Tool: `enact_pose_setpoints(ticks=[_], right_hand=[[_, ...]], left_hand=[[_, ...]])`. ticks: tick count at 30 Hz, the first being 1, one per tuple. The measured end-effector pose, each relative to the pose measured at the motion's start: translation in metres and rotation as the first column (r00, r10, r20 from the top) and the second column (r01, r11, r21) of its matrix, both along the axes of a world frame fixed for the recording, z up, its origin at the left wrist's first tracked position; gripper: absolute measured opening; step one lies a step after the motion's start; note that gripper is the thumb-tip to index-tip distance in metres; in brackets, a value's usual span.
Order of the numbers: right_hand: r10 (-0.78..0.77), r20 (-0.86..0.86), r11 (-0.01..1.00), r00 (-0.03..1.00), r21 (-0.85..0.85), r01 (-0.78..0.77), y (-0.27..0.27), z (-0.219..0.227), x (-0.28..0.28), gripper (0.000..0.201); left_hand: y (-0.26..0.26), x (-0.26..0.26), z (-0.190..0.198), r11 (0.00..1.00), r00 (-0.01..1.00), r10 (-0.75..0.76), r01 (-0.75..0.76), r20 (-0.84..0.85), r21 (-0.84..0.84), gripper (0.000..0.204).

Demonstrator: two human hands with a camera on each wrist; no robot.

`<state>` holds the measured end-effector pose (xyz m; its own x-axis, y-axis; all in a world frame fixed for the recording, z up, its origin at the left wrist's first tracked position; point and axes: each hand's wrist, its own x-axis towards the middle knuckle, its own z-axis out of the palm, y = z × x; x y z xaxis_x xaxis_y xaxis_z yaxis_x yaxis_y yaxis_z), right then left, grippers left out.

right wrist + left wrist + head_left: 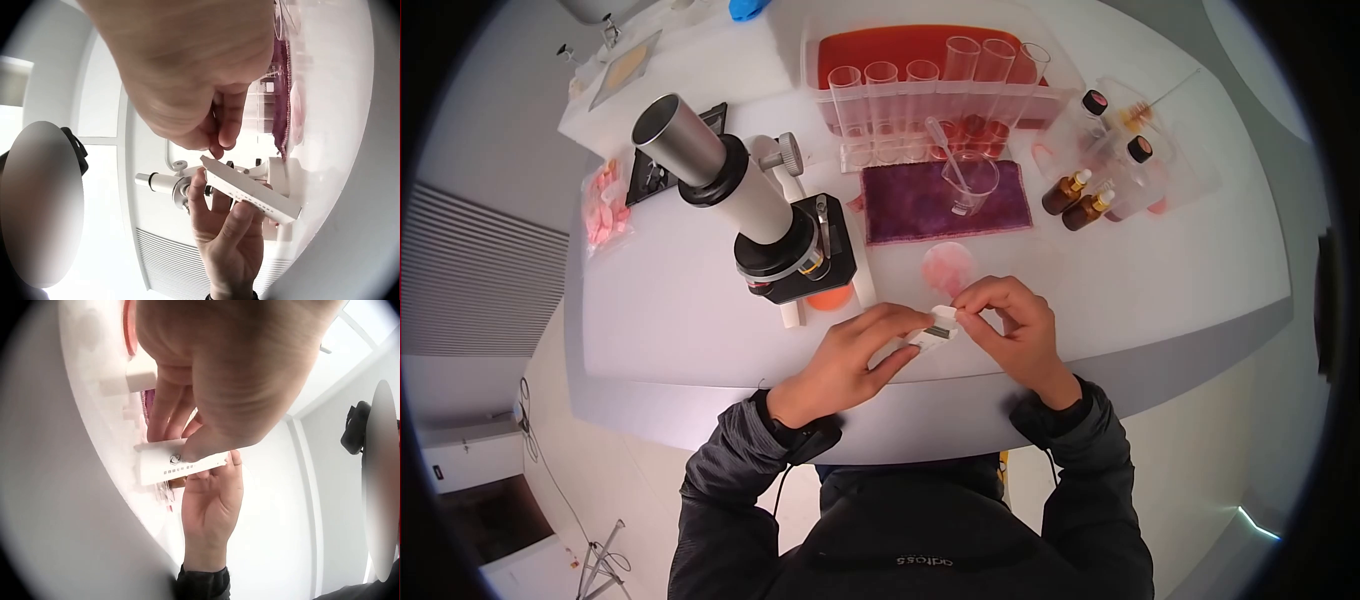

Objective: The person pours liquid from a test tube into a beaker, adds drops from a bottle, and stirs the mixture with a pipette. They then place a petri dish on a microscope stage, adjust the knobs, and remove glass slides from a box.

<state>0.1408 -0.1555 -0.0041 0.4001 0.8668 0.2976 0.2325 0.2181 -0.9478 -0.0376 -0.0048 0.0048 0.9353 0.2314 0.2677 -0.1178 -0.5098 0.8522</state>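
A small white cardboard box (934,338) is held by my left hand (840,365), thumb on one side and fingers on the other. Its end is open, with a dark greenish strip showing inside. Small print runs along the box (181,464) in the left wrist view. My right hand (1022,332) has thumb and forefinger pinched together at the flap (945,313) of the opened end. In the right wrist view the right fingertips (220,149) are right at the box's end. A round pink-stained paper (948,267) lies just beyond the hands.
A microscope (770,215) stands left of the hands. Behind them, a glass beaker (978,190) with a dropper sits on a purple cloth (900,215). Farther back are several test tubes (882,100) and a tub of red liquid (1060,95). Brown dropper bottles (1086,210) stand at right.
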Motion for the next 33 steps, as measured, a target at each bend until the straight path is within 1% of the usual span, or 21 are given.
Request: enact_pose_setpoints(ticks=[2,5,9,12,15,17,21,24,27,30,33], right_hand=[[0.049,0.052,0.999,0.997,-0.020,-0.048,-0.0016,0.0036,0.0009,0.016],[0.007,0.077,0.997,0.997,0.070,-0.013,0.0026,-0.0002,-0.0032,0.013],[0.016,0.122,0.995,0.992,0.101,-0.028,0.0030,0.0017,-0.0042,0.017],[0.018,0.174,0.989,0.985,0.144,-0.044,0.0033,0.0050,-0.0050,0.018],[0.030,0.212,0.983,0.977,0.168,-0.067,0.0025,0.0085,-0.0068,0.019],[0.032,0.236,0.984,0.971,0.160,-0.072,0.0025,0.0088,-0.0074,0.018],[0.045,0.206,0.989,0.978,0.129,-0.073,0.0011,0.0061,-0.0057,0.022],[0.029,0.180,0.990,0.983,0.129,-0.052,0.0016,0.0040,-0.0062,0.021],[0.020,0.169,0.991,0.985,0.124,-0.041,0.0017,0.0052,-0.0066,0.021],[0.019,0.164,0.993,0.986,0.116,-0.038,0.0014,0.0038,-0.0066,0.021],[0.024,0.170,0.992,0.985,0.115,-0.044,0.0013,0.0038,-0.0059,0.021]], left_hand=[[-0.0016,-0.0004,0.0001,1.000,1.000,-0.001,0.001,-0.001,-0.024,0.039],[-0.0016,-0.0018,-0.0033,0.999,1.000,-0.005,0.006,0.005,-0.036,0.035],[-0.0017,-0.0029,-0.0012,1.000,1.000,-0.014,0.014,-0.001,-0.025,0.032],[-0.0013,-0.0010,-0.0009,1.000,0.997,-0.024,0.023,0.077,0.017,0.032],[0.0036,0.0005,-0.0036,0.988,0.982,-0.035,0.006,0.188,0.152,0.031],[0.0029,0.0012,-0.0022,0.987,0.983,-0.013,-0.016,0.181,0.159,0.030],[0.0018,0.0004,-0.0010,0.983,0.985,0.008,-0.040,0.174,0.179,0.029],[0.0020,-0.0012,0.0003,0.982,0.988,0.001,-0.031,0.156,0.186,0.036],[0.0048,-0.0002,0.0009,0.967,0.975,-0.040,-0.018,0.219,0.256,0.047],[0.0047,0.0001,-0.0006,0.961,0.974,-0.044,-0.020,0.223,0.277,0.054],[0.0043,0.0021,-0.0008,0.951,0.974,-0.016,-0.056,0.228,0.304,0.048]])
